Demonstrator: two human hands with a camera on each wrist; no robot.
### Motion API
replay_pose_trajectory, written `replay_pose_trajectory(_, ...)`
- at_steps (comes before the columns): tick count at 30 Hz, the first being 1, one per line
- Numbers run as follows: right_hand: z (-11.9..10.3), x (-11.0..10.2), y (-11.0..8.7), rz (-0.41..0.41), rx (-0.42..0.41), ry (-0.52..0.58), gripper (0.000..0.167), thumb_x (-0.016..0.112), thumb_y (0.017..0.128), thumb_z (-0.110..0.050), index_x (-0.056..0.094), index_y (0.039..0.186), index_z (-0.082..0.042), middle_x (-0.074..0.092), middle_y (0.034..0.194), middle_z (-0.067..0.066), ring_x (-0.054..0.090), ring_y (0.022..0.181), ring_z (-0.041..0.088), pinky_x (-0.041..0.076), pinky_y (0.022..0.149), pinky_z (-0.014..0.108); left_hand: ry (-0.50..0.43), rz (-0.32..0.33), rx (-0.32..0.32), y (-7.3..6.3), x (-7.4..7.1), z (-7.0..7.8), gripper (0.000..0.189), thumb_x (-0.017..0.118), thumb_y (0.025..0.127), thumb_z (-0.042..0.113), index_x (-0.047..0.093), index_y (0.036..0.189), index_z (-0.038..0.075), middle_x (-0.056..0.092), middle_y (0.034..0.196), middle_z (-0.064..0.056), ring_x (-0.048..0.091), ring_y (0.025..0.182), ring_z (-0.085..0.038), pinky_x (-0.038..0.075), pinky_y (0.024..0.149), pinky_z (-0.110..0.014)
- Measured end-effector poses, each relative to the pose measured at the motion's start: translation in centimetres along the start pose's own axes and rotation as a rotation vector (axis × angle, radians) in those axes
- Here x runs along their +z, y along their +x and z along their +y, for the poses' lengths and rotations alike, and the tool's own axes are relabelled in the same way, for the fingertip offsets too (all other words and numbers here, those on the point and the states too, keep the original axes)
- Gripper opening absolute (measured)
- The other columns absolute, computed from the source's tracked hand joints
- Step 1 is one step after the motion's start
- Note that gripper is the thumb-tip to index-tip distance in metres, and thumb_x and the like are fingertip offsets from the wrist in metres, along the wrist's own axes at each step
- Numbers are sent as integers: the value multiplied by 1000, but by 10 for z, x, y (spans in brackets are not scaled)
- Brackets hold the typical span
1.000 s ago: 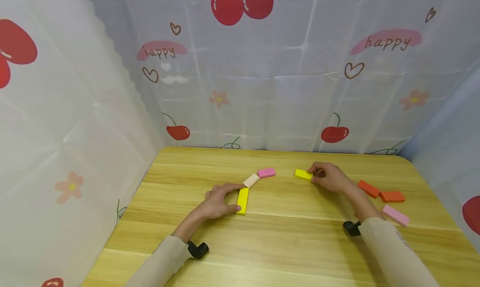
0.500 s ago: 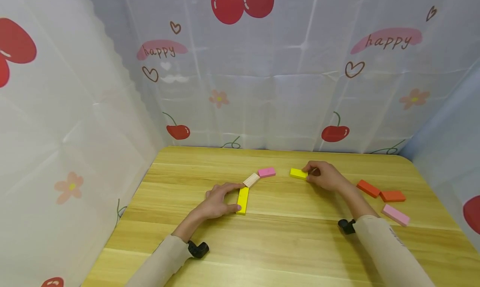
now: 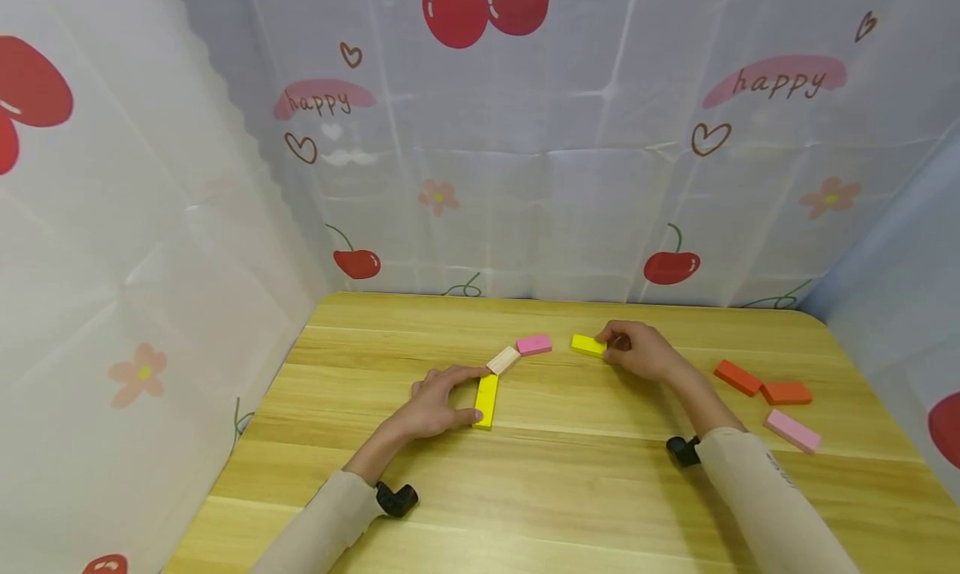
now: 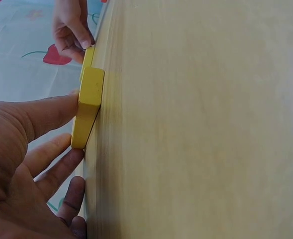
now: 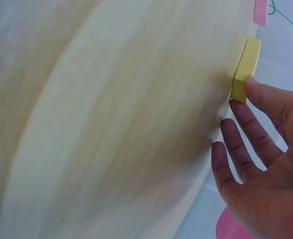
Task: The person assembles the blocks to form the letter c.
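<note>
On the wooden table in the head view, my left hand [image 3: 435, 405] holds a yellow block [image 3: 486, 401] lengthwise, thumb at its near end and index finger at its far end. A natural wood block [image 3: 503, 360] lies at an angle just beyond, followed by a pink block [image 3: 534, 345]; together they form a curved line. My right hand [image 3: 641, 349] pinches the right end of a second yellow block [image 3: 588, 345], a short gap to the right of the pink one. The right wrist view shows thumb and a finger on that yellow block [image 5: 246, 69], other fingers spread.
Toward the right side of the table [image 3: 570, 491] lie two orange blocks, one slanted [image 3: 738, 377] and one level [image 3: 786, 392]. A light pink block [image 3: 792, 431] is nearer. A cherry-printed curtain [image 3: 525, 182] hangs behind the table's far edge.
My right hand has slid the second yellow block leftward, narrowing the gap to the pink block. The left hand and its yellow block have stayed put.
</note>
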State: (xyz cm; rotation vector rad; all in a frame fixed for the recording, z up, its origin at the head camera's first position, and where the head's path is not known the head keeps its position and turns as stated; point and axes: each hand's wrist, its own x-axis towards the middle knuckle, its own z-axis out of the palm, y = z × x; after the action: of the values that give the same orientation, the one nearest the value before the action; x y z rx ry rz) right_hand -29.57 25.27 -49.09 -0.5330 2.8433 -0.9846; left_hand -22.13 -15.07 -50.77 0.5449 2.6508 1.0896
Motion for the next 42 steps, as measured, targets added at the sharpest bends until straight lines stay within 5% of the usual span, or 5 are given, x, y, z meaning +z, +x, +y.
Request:
replay_pose_trajectory(17, -11, 10, 8, 17, -16, 28, 17, 73, 99, -5, 74, 117, -4, 76, 118, 19, 67, 106, 34, 54, 101, 56, 9, -6, -7, 0, 0, 0, 66, 84, 94, 30, 58, 154, 37, 56, 163, 6, 44, 138, -31, 24, 105, -56)
replay_pose_trajectory(42, -11, 19, 16, 19, -43, 37, 19, 73, 100, -6, 75, 119, -6, 76, 117, 18, 68, 105, 32, 54, 98, 52, -4, -13, 14, 1, 0, -4, 66, 83, 95, 30, 57, 156, 37, 55, 163, 5, 44, 135, -30, 23, 104, -56)
